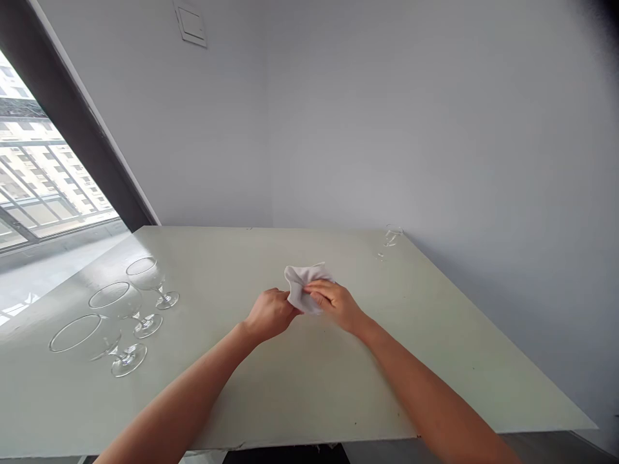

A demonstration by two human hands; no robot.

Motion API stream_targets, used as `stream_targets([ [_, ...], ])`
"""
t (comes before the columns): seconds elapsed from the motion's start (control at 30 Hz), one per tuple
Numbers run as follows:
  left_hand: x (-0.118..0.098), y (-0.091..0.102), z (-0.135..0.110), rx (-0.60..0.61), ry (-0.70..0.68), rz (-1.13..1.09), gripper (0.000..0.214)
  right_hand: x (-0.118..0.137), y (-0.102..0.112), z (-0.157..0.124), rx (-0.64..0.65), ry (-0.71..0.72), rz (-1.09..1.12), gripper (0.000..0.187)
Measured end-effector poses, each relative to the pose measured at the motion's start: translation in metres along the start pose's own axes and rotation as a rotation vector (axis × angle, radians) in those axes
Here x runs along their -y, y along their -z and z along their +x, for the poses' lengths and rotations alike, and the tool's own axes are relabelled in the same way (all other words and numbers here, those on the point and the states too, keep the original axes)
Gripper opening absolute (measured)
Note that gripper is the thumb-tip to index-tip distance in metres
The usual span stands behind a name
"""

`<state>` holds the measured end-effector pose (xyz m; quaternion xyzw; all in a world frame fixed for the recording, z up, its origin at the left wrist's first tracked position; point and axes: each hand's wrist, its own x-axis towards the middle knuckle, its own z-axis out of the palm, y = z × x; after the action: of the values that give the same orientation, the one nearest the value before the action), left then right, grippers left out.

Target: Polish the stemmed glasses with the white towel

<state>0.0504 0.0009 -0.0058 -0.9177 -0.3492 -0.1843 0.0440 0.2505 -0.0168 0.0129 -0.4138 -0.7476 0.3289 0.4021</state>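
Observation:
A small white cloth [297,277] is held above the middle of the table, its edge folded and fanned out. My left hand [271,314] is closed at the cloth's left side, with its fingertips mostly hidden beneath it. From the right, my right hand [336,301] pinches and presses the cloth with bent fingers. Whether a glass is wrapped inside the cloth is hidden from view. To the left, three clear stemmed glasses, a near one [87,338], a middle one [118,301] and a far one [147,276], stand in a row.
Another clear stemmed glass [391,236] stands at the table's far right corner, close to the wall. The pale glossy table [309,386] meets grey walls [411,116] at the back and right. A window [43,154] is at left, and a wall switch [191,24] is above.

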Motion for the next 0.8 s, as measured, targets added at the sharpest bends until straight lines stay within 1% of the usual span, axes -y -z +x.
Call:
stream_targets([
  [0.1, -0.003, 0.0, 0.0, -0.025, -0.016, -0.023, 0.031, -0.011, 0.01, 0.004, 0.021, -0.326, 0.411, 0.034],
  [0.17, -0.004, 0.001, 0.0, -0.021, 0.01, -0.054, 0.031, -0.02, 0.008, 0.007, -0.044, -0.487, 0.7, 0.033],
  [0.2, -0.005, 0.001, 0.0, -0.022, 0.036, -0.072, 0.03, -0.023, 0.005, 0.009, -0.103, -0.527, 0.828, 0.03],
  [0.27, -0.006, 0.001, 0.0, -0.043, 0.11, -0.108, 0.028, -0.026, -0.004, 0.012, -0.224, -0.556, 1.021, 0.024],
  [0.37, -0.01, -0.001, 0.001, -0.101, 0.23, -0.137, 0.026, -0.021, -0.019, 0.014, -0.358, -0.561, 1.185, 0.017],
  [0.43, -0.014, -0.003, 0.002, -0.132, 0.287, -0.129, 0.026, -0.012, -0.027, 0.012, -0.434, -0.551, 1.214, 0.014],
  [0.5, -0.018, -0.004, 0.003, -0.153, 0.323, -0.119, 0.027, -0.003, -0.033, 0.007, -0.447, -0.507, 1.189, 0.015],
  [0.63, -0.027, -0.006, 0.006, -0.185, 0.366, -0.142, 0.029, 0.011, -0.044, -0.004, -0.335, -0.356, 1.071, 0.027],
  [0.7, -0.031, -0.007, 0.006, -0.221, 0.371, -0.181, 0.035, 0.013, -0.05, -0.008, -0.283, -0.311, 0.986, 0.031],
  [0.8, -0.034, -0.009, 0.006, -0.302, 0.324, -0.229, 0.046, 0.008, -0.058, -0.012, -0.237, -0.263, 0.821, 0.035],
])
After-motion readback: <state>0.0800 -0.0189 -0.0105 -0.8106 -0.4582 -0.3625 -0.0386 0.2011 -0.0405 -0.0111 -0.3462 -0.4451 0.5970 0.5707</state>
